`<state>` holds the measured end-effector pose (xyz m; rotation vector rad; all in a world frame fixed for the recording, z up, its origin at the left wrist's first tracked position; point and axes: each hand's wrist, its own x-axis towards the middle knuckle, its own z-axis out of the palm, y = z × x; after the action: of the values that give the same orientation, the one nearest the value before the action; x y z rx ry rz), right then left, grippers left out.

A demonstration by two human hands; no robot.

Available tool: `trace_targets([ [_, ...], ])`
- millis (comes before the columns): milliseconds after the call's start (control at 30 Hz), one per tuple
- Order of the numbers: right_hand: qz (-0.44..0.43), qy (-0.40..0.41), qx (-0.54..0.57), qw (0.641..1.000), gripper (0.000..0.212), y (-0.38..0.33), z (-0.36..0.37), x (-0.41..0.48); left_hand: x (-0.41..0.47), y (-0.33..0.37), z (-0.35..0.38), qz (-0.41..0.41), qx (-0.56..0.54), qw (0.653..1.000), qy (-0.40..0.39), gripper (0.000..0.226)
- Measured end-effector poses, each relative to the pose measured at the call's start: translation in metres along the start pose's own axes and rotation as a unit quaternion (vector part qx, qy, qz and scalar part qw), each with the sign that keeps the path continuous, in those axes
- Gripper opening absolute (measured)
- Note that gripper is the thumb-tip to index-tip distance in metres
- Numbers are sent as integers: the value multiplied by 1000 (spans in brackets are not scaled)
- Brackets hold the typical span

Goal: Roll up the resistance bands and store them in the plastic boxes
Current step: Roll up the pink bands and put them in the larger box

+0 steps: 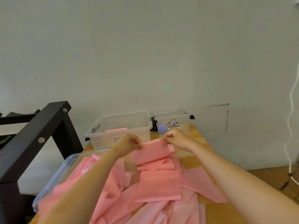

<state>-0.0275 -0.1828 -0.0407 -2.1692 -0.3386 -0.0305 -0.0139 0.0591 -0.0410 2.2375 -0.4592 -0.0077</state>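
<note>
At band (151,152) edge, left hand (129,142), right hand (176,138) (pinching)

A: Upper frame?
B: Plain pale grey-green wall (145,54); square cut outline (217,118) right of centre.
A: Edges?
B: Black bolted beam frame (40,131), left; white hanging cable (291,110), right; brown wooden floor (275,175), lower right.
</note>
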Motion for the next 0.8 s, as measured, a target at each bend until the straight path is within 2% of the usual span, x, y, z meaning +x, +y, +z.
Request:
trace_targets([
  [200, 2, -28, 124, 992, 20, -35, -21, -12, -14, 41, -25, 5, -67, 998, -16, 17],
  [400, 24, -61, 142, 988, 15, -39, -26, -29, -30, 45, -28, -11, -149, 988, -49, 12],
  [533, 46, -76, 150, 985, 16, -24, -21, -39, -37, 29, -13, -6, -217, 975, -39, 4],
  [800, 63, -56, 152, 985, 6, -5, -6, -44, -47, 7, 7, -22, -187, 982, -18, 19],
])
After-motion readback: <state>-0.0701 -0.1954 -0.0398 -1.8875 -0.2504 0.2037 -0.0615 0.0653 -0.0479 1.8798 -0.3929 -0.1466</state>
